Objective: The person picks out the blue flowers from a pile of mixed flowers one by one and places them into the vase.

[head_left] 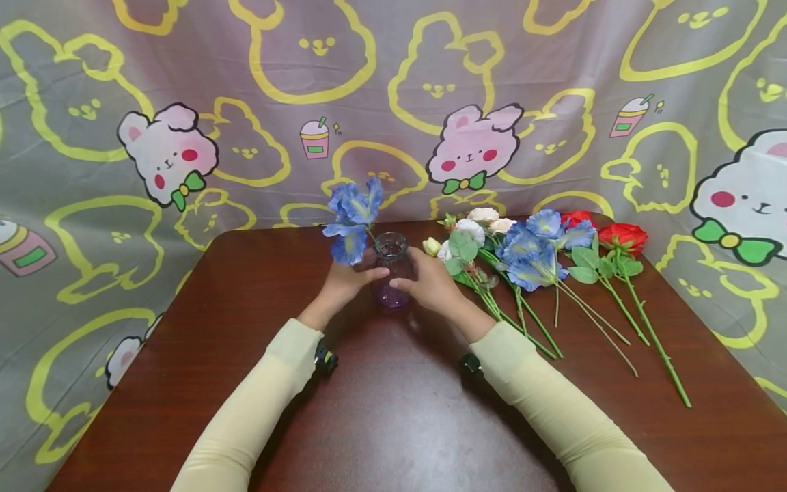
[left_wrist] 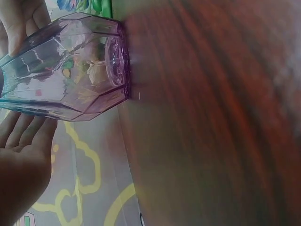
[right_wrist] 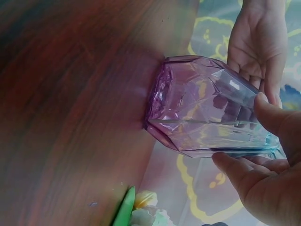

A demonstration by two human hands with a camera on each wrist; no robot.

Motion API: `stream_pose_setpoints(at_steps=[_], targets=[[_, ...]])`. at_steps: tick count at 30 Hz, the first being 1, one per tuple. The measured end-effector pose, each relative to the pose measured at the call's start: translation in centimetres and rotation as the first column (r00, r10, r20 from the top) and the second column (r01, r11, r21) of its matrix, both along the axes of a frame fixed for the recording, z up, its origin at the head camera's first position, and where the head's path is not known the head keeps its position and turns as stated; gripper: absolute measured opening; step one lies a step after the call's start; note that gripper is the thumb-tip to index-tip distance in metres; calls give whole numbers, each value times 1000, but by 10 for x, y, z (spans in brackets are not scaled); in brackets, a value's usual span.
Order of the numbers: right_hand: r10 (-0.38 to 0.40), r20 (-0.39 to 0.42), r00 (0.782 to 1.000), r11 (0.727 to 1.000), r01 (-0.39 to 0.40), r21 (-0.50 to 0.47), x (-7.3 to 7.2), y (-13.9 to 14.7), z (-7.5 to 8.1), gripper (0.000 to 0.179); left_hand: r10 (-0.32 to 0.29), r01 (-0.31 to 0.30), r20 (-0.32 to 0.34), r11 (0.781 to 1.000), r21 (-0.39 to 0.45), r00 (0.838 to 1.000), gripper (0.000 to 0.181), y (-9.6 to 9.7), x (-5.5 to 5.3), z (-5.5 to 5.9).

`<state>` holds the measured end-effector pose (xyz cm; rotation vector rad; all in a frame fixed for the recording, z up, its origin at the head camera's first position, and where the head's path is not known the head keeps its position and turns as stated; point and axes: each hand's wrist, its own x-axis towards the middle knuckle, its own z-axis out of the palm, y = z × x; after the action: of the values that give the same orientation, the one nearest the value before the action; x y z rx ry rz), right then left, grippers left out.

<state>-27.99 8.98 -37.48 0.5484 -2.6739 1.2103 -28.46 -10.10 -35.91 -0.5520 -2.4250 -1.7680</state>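
A clear faceted glass vase (head_left: 391, 290), purple toward its base and bluish at the neck, stands upright at the table's middle, toward the back. My left hand (head_left: 348, 283) holds it from the left, thumb in front and fingers reaching behind. From the right, my right hand (head_left: 433, 283) grips the glass with its thumb across the front. In the right wrist view, the right thumb and fingers lie around the vase (right_wrist: 197, 113). Blue flowers (head_left: 350, 222) rise above my left hand, with a stem running toward the vase's rim.
To the right on the brown table (head_left: 246, 342) lie white flowers (head_left: 470, 231), more blue flowers (head_left: 535, 253) and red roses (head_left: 624, 238), their green stems pointing toward me. A patterned cloth (head_left: 369, 75) hangs behind the table and along its sides.
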Motion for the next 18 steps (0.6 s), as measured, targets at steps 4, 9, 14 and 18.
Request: stream_pose_setpoints(at_steps=[4, 9, 14, 18], targets=[[1, -10, 1000, 1000, -1, 6, 0, 0, 1, 66, 12, -13, -46, 1000, -28, 999, 63, -2, -1, -2], [8, -19, 1000, 1000, -8, 17, 0, 0, 3, 65, -29, 29, -80, 1000, -1, 996, 55, -6, -20, -24], [23, 24, 999, 999, -24, 36, 2, 4, 7, 66, 13, -18, -72, 997, -69, 997, 64, -8, -26, -29], [13, 78, 997, 999, -17, 44, 6, 16, 16, 65, -7, 5, -23, 997, -81, 1000, 53, -7, -27, -27]])
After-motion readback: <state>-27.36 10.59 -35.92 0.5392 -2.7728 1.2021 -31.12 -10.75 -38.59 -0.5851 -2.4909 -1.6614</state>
